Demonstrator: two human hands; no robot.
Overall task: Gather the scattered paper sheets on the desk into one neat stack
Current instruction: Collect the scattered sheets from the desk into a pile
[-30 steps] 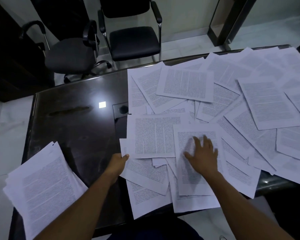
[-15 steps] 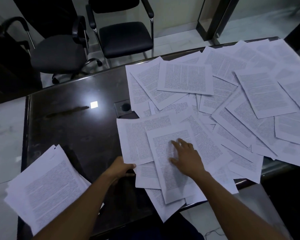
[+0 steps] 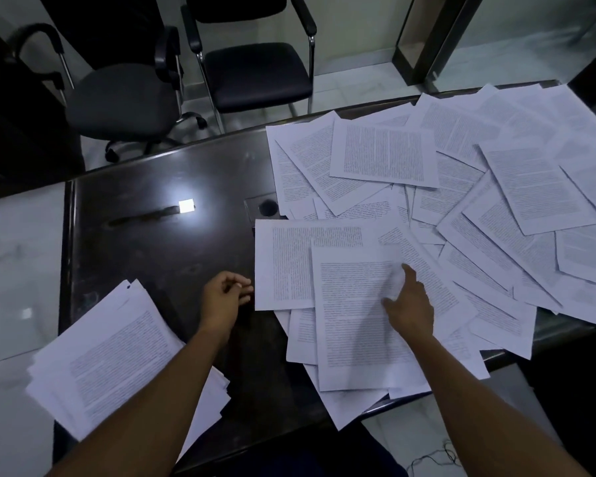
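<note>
Right fingers [image 3: 407, 274]: spread and flat, pressing on the top sheet [image 3: 355, 318]; nothing is pinched or curled around.
Right hand [image 3: 408, 306]: rests on that sheet near its right edge, forearm reaching in from the lower right.
Left fingers [image 3: 240, 287]: loosely curled, holding nothing; the tips seem just short of the left edge of the neighbouring sheet [image 3: 283, 266], though the dim light makes contact hard to judge.
Left hand [image 3: 222, 297]: over the bare dark desk [image 3: 135, 242], between the two paper areas.
Just changed: a second ago the left hand gripped a sheet edge; it has since let go. The right hand has dragged the top sheet leftward and squared it over the sheets beneath.
Meaning: a small bundle is forming under the right hand, probably ready to be lifted across.
Gathered stack [image 3: 117, 356]: at the near left corner, edges still fanned.
Scattered sheets [image 3: 479, 187]: many overlapping pages cover the right half of the desk, so most of the task remains.
</note>
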